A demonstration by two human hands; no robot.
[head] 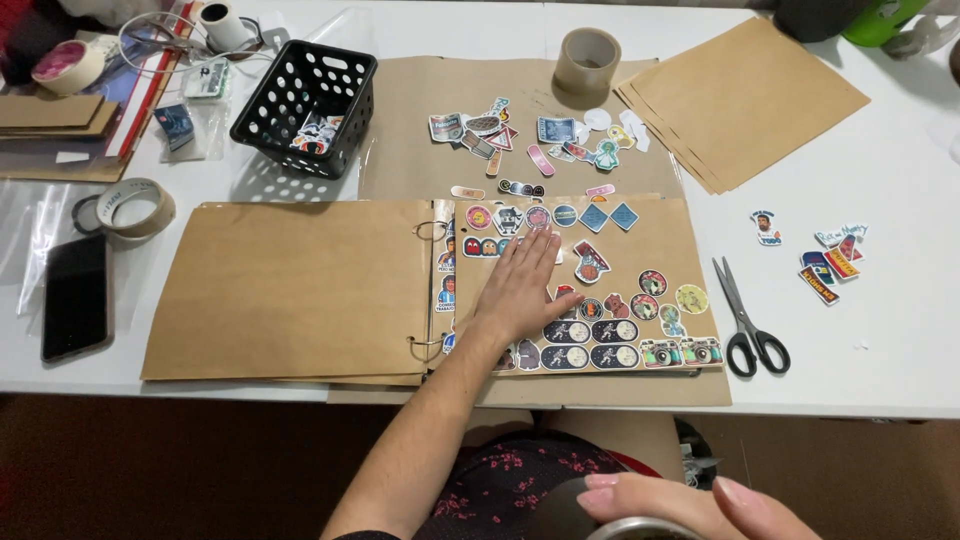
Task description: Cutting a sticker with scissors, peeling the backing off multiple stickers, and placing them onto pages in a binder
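While the left hand (520, 285) presses the sticker page (660, 250), scissors (748, 320) lie nearby

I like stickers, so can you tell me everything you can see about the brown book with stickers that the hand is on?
The scrapbook lies open and flat at the near edge of the white table. Its pages look like brown kraft paper, joined in the middle by metal rings. The left page is bare. The right page is covered with many colourful stickers: round badges, diamonds, little cameras, dark ovals. The left hand rests flat on that page, fingers spread over the stickers.
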